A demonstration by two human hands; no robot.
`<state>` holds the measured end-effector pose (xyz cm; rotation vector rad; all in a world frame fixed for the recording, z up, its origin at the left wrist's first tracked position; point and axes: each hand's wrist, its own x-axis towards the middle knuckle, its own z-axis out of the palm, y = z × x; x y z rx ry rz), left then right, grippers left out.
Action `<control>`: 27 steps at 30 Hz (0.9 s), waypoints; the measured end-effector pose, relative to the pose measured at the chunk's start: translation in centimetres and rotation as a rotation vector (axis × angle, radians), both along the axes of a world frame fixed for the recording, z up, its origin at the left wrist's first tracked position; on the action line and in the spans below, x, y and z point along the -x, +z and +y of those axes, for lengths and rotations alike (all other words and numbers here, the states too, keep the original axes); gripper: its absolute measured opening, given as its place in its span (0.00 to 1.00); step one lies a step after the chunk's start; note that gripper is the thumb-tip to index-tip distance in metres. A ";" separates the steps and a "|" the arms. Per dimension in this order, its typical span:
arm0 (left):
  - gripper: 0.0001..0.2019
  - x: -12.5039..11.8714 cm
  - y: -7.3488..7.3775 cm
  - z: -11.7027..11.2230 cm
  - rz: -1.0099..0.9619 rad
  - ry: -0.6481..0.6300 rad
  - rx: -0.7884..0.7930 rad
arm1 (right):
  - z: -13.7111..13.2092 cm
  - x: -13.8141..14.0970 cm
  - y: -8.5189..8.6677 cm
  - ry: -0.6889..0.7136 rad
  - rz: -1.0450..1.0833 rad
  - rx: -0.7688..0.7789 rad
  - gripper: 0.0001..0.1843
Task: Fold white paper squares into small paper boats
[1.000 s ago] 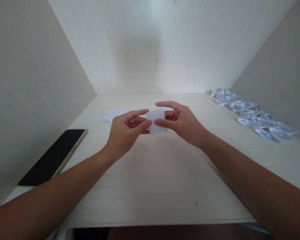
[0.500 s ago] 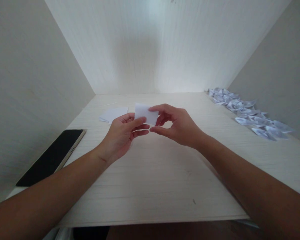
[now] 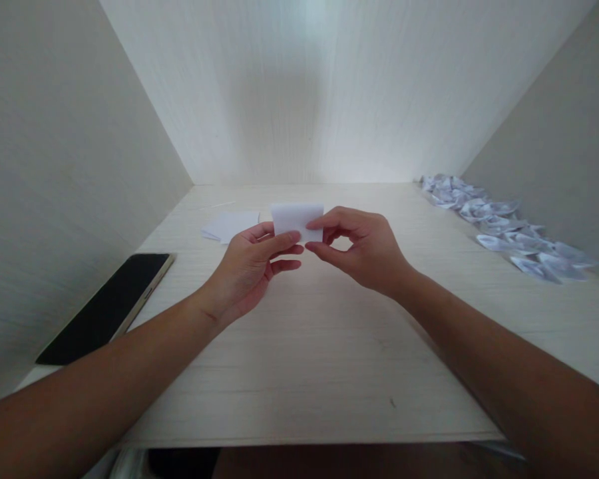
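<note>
A small white piece of paper (image 3: 294,216) is held up over the middle of the table. My left hand (image 3: 252,266) grips its lower left part, thumb across the front and fingers behind. At the paper's lower right, my right hand (image 3: 362,246) has its index finger on the front face and its thumb tip close below the bottom edge. Behind my left hand, a few flat white sheets (image 3: 232,225) lie overlapping on the table.
Many folded white paper pieces (image 3: 494,216) lie in a long pile along the right wall. A dark phone-like device (image 3: 107,306) with a pale edge rests at the left. Walls enclose the pale table (image 3: 304,372) at the back and both sides.
My right index finger has moved down the paper's face and my right thumb has come closer to its bottom edge. The paper now faces me more squarely. The view has shifted slightly.
</note>
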<state>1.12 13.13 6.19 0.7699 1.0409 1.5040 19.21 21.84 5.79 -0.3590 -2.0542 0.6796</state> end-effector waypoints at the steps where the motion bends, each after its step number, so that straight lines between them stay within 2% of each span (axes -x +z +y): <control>1: 0.12 0.0 0.0 0.0 0.002 0.000 -0.002 | 0.0 0.0 0.0 0.000 0.006 0.012 0.09; 7: 0.19 0.4 -0.2 0.1 0.065 0.010 -0.062 | 0.0 0.0 0.2 0.029 0.058 0.170 0.10; 13: 0.41 0.7 -0.5 0.5 0.269 0.125 -0.276 | 0.4 -0.2 0.9 0.076 0.109 0.377 0.12; 14: 0.40 0.7 -0.5 0.5 0.314 0.138 -0.311 | 0.5 -0.3 1.0 0.085 0.109 0.405 0.13; 17: 0.22 0.6 -0.6 0.4 0.443 0.166 -0.380 | 0.7 -0.4 1.2 0.125 0.109 0.485 0.13; 19: 0.14 0.6 -0.7 0.3 0.491 0.185 -0.410 | 0.8 -0.5 1.3 0.154 0.104 0.533 0.13; 24: 0.13 0.7 -0.9 0.2 0.511 0.200 -0.462 | 0.6 -0.6 1.5 0.223 0.110 0.619 0.16; 27: 0.13 0.5 -0.8 0.2 0.519 0.240 -0.460 | 0.6 -0.5 1.6 0.258 0.138 0.654 0.23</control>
